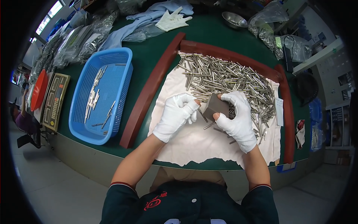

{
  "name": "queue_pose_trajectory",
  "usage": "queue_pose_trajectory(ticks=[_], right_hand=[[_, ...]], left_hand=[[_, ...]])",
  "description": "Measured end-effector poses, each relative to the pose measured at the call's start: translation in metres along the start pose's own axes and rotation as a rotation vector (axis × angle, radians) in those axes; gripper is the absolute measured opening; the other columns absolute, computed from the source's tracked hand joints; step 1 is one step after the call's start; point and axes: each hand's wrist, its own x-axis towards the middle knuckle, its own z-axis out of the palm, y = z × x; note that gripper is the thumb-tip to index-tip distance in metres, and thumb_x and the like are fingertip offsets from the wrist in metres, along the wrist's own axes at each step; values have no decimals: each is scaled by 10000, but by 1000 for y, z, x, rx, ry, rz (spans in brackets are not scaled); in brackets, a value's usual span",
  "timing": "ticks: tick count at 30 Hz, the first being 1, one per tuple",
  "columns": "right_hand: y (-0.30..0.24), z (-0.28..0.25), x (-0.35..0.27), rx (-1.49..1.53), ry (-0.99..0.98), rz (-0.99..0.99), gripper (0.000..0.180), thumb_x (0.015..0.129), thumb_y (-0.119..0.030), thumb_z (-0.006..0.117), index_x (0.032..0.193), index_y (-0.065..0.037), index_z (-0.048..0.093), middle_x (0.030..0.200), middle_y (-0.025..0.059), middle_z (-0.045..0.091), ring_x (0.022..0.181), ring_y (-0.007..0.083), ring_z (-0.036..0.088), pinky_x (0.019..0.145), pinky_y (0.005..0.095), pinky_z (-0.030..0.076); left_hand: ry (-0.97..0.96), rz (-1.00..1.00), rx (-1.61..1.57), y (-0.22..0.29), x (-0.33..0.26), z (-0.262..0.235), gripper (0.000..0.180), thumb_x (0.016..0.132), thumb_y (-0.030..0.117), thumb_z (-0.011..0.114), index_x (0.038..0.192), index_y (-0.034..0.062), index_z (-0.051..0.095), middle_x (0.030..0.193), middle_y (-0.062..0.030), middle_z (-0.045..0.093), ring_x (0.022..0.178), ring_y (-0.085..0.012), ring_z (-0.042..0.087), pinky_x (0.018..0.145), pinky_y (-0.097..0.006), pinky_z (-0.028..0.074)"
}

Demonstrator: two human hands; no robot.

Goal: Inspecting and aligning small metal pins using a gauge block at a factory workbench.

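My right hand (238, 121), in a white glove with bare fingertips, grips a grey-brown rectangular block (215, 105) between thumb and fingers. Just left of the block, my gloved left hand (176, 115) is closed in a pinch. A thin metal pin (203, 115) sticks out below its fingertips, close to the block's left side. Beyond both hands lies a large heap of similar loose metal pins (227, 76) on a pale cloth (179, 143). A few pins lie under and beside the right hand, partly hidden by it.
Dark red bars (154, 87) frame the cloth on the left, back and right. A blue perforated basket (128, 74) holding some pins stands left. Further left are a long printed box (56, 100) and a red tray (39, 89). A metal bowl (234, 19) and bagged parts (266, 28) are behind.
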Motion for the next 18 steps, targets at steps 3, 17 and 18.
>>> queue_pose_trajectory(ticks=[3, 17, 18], right_hand=[[-3, 1, -2, 71, -69, -33, 466, 578, -313, 765, 928, -34, 637, 917, 86, 576, 929, 272, 497, 839, 381, 401], [-4, 3, -2, -42, 51, -71, 485, 553, -340, 770, 906, -36, 634, 881, 90, 571, 895, 277, 503, 800, 399, 410], [-5, 4, -3, -49, 29, -101, 486, 551, -341, 769, 906, -38, 632, 884, 92, 568, 898, 278, 501, 801, 403, 409]], left_hand=[[-20, 10, -56, -3, 0, 1, 144, 913, 155, 613, 850, 26, 611, 606, -21, 584, 493, -64, 506, 449, -199, 373], [-28, -20, -49, -4, 4, -2, 143, 914, 151, 610, 845, 26, 613, 587, -23, 581, 473, -72, 508, 438, -203, 377], [-27, -20, -49, -4, 4, -2, 143, 914, 151, 610, 845, 26, 613, 587, -23, 581, 473, -72, 508, 438, -203, 377]])
